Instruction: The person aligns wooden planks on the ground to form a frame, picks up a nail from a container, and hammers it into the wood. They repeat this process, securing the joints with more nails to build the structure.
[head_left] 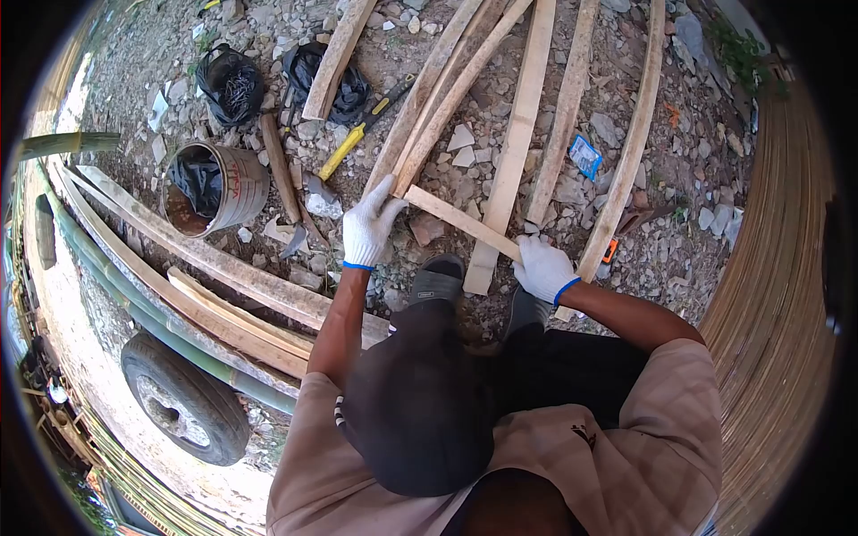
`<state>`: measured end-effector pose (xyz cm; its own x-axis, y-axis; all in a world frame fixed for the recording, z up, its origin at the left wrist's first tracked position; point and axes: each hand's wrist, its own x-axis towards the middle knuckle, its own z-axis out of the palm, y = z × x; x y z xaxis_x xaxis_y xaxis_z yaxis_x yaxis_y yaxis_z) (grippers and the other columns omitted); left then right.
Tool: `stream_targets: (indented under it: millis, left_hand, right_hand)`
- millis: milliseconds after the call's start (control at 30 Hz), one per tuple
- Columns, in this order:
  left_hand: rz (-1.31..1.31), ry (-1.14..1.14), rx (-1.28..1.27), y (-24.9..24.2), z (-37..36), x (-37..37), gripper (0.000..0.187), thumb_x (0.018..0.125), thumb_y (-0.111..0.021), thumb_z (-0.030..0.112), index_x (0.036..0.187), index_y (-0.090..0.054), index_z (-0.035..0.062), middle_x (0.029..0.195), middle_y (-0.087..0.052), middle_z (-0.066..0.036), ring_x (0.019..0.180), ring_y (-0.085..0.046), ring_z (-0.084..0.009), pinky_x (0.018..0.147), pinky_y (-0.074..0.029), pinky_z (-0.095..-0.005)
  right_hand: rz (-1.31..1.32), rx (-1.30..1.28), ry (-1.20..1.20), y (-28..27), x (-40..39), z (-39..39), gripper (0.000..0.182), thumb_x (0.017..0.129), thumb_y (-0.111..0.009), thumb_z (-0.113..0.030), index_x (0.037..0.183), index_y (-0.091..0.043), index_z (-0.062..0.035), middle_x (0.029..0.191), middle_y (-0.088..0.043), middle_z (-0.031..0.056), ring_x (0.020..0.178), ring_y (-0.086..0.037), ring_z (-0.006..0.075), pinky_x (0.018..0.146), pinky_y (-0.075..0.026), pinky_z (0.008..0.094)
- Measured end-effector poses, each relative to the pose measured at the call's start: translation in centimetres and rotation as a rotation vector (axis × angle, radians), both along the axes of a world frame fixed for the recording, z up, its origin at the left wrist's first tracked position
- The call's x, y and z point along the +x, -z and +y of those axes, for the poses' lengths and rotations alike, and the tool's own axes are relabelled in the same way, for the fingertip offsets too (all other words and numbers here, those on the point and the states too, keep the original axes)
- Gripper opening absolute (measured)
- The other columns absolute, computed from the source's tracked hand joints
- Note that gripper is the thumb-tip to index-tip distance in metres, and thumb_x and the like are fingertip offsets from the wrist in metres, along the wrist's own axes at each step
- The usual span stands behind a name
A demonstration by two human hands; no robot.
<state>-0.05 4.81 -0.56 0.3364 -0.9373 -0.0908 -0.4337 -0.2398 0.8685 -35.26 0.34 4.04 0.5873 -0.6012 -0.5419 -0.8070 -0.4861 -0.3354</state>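
Note:
My left hand [369, 225], in a white knit glove, is at the near ends of two long wooden strips [458, 82], with its thumb and fingers around an end. My right hand [543, 268], gloved alike, grips the right end of a short wooden strip [460, 220]. This short strip slants across a wider flat plank [516, 147], and its left end lies close to my left thumb. Another long strip [565, 116] ends just above my right hand. My feet in dark sandals [438, 279] stand below the short strip.
A yellow-handled hammer [356, 136], a wooden-handled tool [279, 165], a bucket [255, 188] and black bags [230, 87] are on rubble at left. Planks, green bamboo [170, 320] and a tire [183, 397] lie lower left. A blue packet [585, 157] and orange object [610, 250] are right.

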Motion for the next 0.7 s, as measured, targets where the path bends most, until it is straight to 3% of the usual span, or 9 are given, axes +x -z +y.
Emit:
stream_targets:
  millis: [300, 500, 633, 700]
  left_hand:
    - [-0.076, -0.036, -0.007, 0.1, 0.5, -0.5, 0.048, 0.095, -0.075, 0.02, 0.14, -0.064, 0.0072, 0.124, -0.072, -0.021, 0.116, -0.071, -0.0301, 0.095, -0.056, -0.0355]
    - [-0.07, -0.042, -0.089, 0.7, 0.7, -0.7, 0.045, 0.095, -0.074, 0.02, 0.137, -0.066, 0.0071, 0.125, -0.071, -0.021, 0.118, -0.069, -0.0326, 0.096, -0.056, -0.0384]
    - [-0.036, -0.065, -0.083, -0.7, 0.5, -0.8, 0.046, 0.095, -0.073, 0.021, 0.138, -0.065, 0.008, 0.127, -0.07, -0.021, 0.118, -0.069, -0.0342, 0.097, -0.055, -0.0394]
    - [-0.018, -0.03, 0.056, -1.4, 0.7, -0.7, 0.05, 0.094, -0.073, 0.023, 0.141, -0.063, 0.0086, 0.126, -0.071, -0.021, 0.117, -0.069, -0.0358, 0.099, -0.055, -0.0395]
  right_hand:
    - [0.027, -0.022, -0.141, 0.5, -0.1, -1.1, 0.035, 0.092, -0.066, -0.025, 0.112, -0.051, -0.0003, 0.096, -0.066, 0.0241, 0.083, -0.07, 0.043, 0.07, -0.058, 0.0534]
    - [-0.023, -0.062, -0.139, 0.8, -0.2, -0.7, 0.04, 0.092, -0.067, -0.028, 0.114, -0.052, 0.0021, 0.097, -0.066, 0.0241, 0.086, -0.071, 0.043, 0.071, -0.059, 0.0531]
    - [0.077, -0.002, -0.106, 0.4, 0.4, -0.8, 0.043, 0.094, -0.067, -0.03, 0.116, -0.051, 0.0026, 0.097, -0.067, 0.0276, 0.089, -0.071, 0.0433, 0.072, -0.059, 0.0522]
    - [0.068, -0.014, -0.12, 0.6, 0.3, -0.6, 0.043, 0.094, -0.068, -0.03, 0.117, -0.051, 0.0025, 0.097, -0.067, 0.0291, 0.089, -0.071, 0.0434, 0.073, -0.059, 0.0526]
